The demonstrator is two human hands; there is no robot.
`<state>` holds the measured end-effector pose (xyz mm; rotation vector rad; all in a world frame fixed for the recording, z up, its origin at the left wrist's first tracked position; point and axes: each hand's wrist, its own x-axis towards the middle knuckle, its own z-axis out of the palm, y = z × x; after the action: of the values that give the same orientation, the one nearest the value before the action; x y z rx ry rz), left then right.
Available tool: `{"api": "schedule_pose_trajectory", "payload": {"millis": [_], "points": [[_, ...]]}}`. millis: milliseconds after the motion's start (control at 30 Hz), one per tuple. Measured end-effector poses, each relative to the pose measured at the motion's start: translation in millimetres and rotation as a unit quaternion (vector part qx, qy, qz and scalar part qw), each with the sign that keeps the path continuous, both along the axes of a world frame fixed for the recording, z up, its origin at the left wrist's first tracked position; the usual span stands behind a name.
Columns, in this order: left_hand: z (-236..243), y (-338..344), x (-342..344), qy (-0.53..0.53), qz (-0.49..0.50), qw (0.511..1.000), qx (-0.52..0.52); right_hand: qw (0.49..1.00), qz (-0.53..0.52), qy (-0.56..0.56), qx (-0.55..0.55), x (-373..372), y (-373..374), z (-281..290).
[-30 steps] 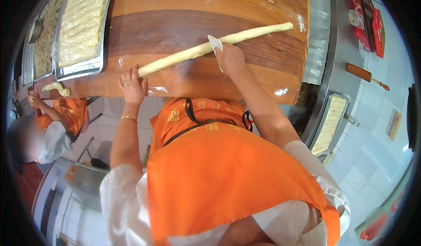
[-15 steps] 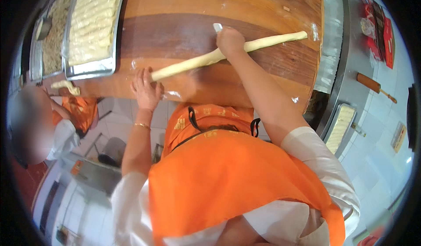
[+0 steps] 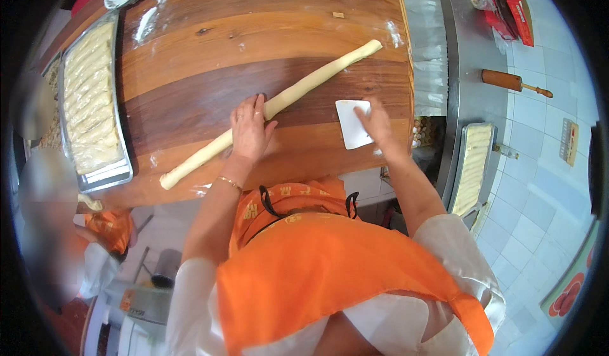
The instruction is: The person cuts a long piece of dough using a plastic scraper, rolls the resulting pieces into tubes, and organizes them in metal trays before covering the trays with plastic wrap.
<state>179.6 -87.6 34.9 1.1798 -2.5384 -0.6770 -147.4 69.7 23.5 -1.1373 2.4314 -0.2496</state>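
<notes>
A long pale dough roll [image 3: 311, 82] lies slantwise across the wooden table, its far end up to the right. My left hand [image 3: 250, 127] rests over the middle of the roll, fingers laid across it and thumb apart. To the right of the roll, my right hand [image 3: 379, 126] grips a white dough scraper [image 3: 353, 125] by its edge, the thumb on its face. The scraper is apart from the dough, close to the table's near right part.
On the left stands a metal tray [image 3: 117, 173] of shaped dough strips. Another tray [image 3: 474, 165] sits right on the steel counter, near a wooden rolling pin [image 3: 507, 80]. Flour marks the wooden table [image 3: 254, 51]. A co-worker [image 3: 51, 223] is at the lower left.
My right hand has left the dough and moved right and nearer with the scraper. My left hand has shifted from the roll's near end to its middle. The whole view has shifted.
</notes>
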Motion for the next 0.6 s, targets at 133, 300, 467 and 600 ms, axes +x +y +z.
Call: {"api": "schedule_pose_trajectory", "payload": {"millis": [133,300,467,600], "points": [[-20,1,-40,-0.138,0.008,0.99,-0.024,0.979,0.093,0.097,-0.154,-62,-68,0],[-20,7,-62,-0.061,0.037,0.997,-0.009,0.881,0.373,0.267,-0.117,-123,-128,-22],[-23,27,-81,0.076,0.212,0.954,0.196,0.899,0.411,0.147,0.034,-125,-157,-7],[-57,43,-92,0.293,0.384,0.809,0.334,0.965,0.241,-0.105,-0.014,-122,-137,-23]]}}
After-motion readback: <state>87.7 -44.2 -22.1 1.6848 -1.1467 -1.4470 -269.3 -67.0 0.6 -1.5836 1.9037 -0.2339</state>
